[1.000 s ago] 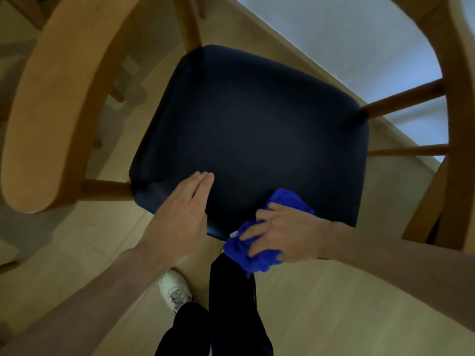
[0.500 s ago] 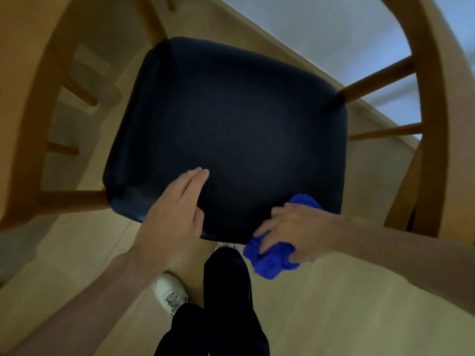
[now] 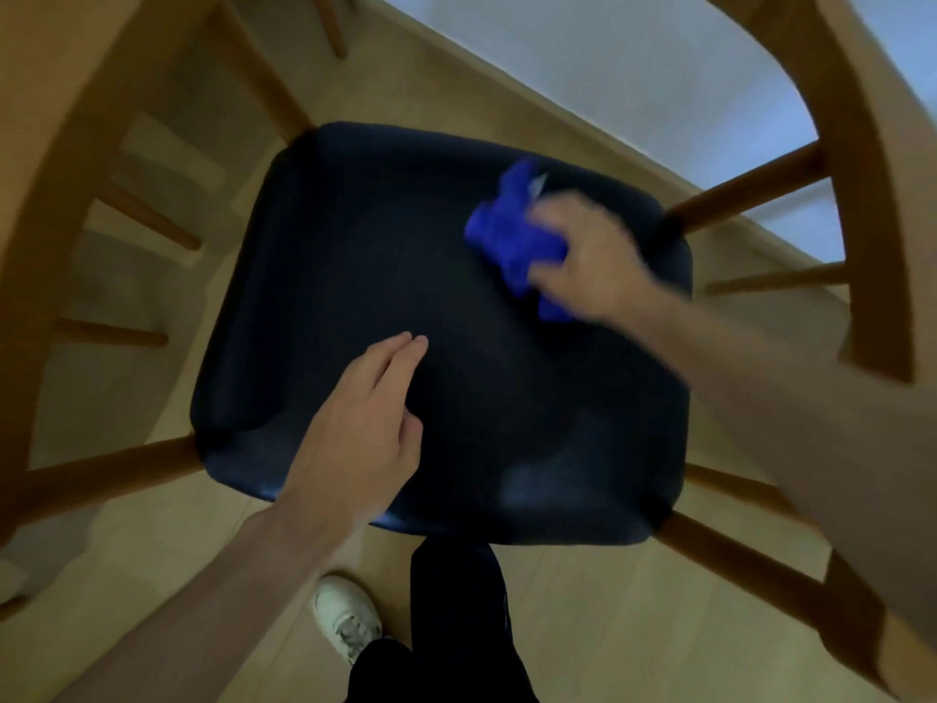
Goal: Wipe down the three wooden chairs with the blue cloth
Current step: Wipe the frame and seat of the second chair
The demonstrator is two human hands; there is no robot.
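A wooden chair with a dark navy seat (image 3: 385, 276) fills the middle of the view, seen from above. Its curved wooden frame (image 3: 862, 175) arcs along the right side. A bunched blue cloth (image 3: 507, 235) lies on the far right part of the seat, under my right hand (image 3: 588, 261), which holds it against the cushion; the hand is blurred. My left hand (image 3: 365, 428) rests flat on the near part of the seat, fingers straight and together.
Another wooden chair frame (image 3: 56, 205) curves along the left edge, with rungs (image 3: 147, 215) below it. Pale wood floor (image 3: 634, 626) surrounds the chair. My dark trouser leg (image 3: 456, 616) and white shoe (image 3: 345, 616) stand at the seat's near edge. A white wall (image 3: 583, 53) lies beyond.
My right hand has carried the blue cloth from the seat's near edge across to its far right part. My left hand has stayed flat on the seat.
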